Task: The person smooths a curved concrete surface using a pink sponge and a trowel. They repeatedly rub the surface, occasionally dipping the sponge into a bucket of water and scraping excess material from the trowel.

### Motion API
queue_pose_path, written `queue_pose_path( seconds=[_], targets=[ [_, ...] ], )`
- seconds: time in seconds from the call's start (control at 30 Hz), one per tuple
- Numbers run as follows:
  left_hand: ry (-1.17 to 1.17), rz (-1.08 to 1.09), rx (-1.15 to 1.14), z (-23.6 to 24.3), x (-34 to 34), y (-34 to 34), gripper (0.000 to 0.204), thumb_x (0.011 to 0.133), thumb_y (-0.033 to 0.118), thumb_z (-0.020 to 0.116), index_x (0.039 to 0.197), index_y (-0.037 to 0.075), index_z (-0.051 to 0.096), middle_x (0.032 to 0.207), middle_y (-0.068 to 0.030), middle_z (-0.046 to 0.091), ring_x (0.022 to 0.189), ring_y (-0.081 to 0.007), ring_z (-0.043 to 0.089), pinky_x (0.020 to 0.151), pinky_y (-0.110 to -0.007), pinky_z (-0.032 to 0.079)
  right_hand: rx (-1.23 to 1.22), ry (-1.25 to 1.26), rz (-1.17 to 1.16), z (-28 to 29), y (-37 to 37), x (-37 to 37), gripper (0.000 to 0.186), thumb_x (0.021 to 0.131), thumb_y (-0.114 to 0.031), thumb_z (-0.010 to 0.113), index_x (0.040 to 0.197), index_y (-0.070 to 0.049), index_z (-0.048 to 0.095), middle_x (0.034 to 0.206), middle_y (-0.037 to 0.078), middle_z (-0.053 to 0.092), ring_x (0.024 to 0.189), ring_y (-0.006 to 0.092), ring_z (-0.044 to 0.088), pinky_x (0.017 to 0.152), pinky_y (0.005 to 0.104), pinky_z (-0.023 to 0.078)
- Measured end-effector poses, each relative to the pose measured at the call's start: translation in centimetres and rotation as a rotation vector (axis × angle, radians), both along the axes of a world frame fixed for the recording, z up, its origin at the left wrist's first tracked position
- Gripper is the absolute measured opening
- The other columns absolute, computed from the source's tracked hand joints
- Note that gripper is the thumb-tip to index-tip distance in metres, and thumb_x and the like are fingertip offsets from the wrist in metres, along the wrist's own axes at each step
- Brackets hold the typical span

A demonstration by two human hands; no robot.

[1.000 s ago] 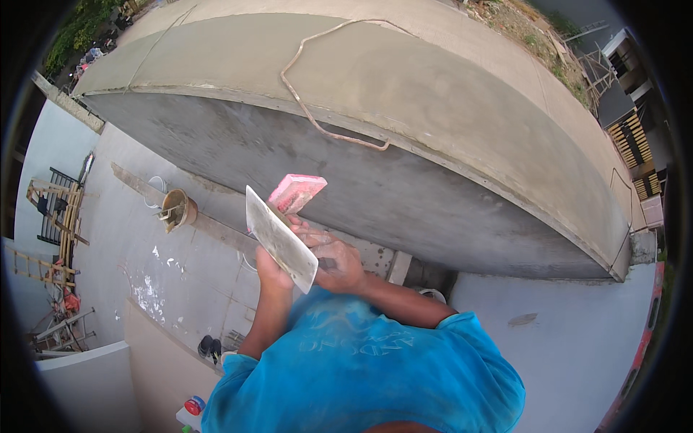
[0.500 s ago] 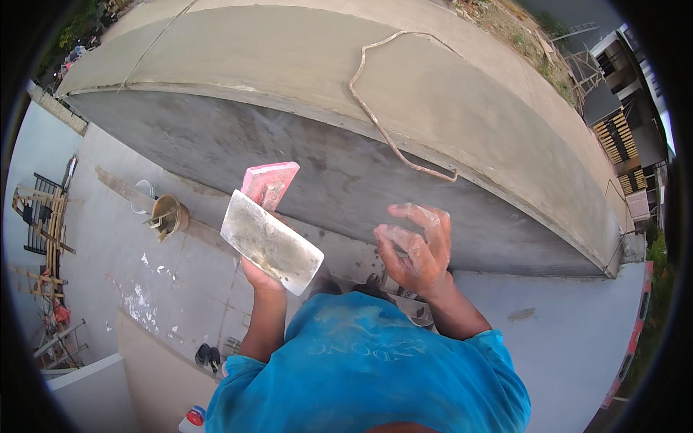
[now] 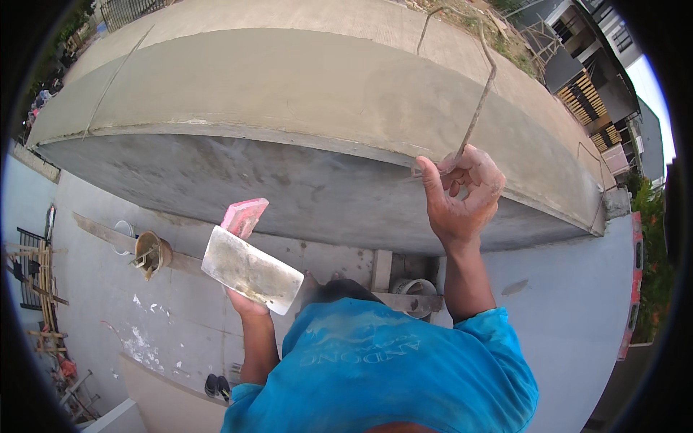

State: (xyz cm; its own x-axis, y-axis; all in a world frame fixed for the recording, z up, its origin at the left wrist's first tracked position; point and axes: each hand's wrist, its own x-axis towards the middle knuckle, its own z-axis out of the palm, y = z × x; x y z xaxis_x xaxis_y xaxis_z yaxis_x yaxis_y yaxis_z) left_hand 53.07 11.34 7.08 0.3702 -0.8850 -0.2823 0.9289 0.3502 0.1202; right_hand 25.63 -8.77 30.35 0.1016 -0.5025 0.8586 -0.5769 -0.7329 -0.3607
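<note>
Board and pink block sit clasped in left hand, presumably freeing right hand, curled closed around bent wire.

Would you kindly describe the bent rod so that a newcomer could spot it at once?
Find the long grey wall crossing the view, then the right hand at its top edge. At that hand the bent rod rises and arches over; its thin, brownish shape sets it apart from the broad, pale plaster.
</note>
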Motion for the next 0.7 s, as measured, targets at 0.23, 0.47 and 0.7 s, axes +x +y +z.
queue_pose_path(
  seconds=[0.23,0.47,0.7],
  targets=[
    [-0.037,0.044,0.101,0.8,0.3,0.3,0.051,0.109,0.043,0.040,0.139,0.005,0.059,0.132,-0.0131,0.068,0.115,-0.0322,0.068,0.098,-0.049,0.057,0.154,-0.206,-0.123,-1.6,1.1,-2.1,0.060,0.080,-0.015,0.092,0.126,-0.006,0.055,0.081,0.002,0.064,0.057,0.0071,0.052,0.051,0.0217,0.040],
    [-0.006,0.052,-0.072,2.3,-0.4,0.2,0.050,0.108,0.040,0.040,0.139,0.005,0.058,0.130,-0.0172,0.068,0.113,-0.0369,0.069,0.096,-0.055,0.057,0.179,-0.125,-0.051,-3.8,-1.2,-2.0,0.030,0.086,-0.011,0.087,0.106,-0.004,0.065,0.083,0.004,0.063,0.060,0.0087,0.054,0.051,0.0232,0.040],
    [-0.087,0.014,-0.110,4.4,-1.5,-1.1,0.049,0.106,0.041,0.041,0.134,0.005,0.060,0.117,-0.0211,0.067,0.104,-0.0400,0.067,0.089,-0.056,0.057,0.270,-0.241,0.001,-8.1,-1.5,-5.6,0.027,0.091,-0.006,0.079,0.114,-0.001,0.066,0.090,0.004,0.061,0.069,0.0093,0.061,0.054,0.0237,0.046]
  ],
)
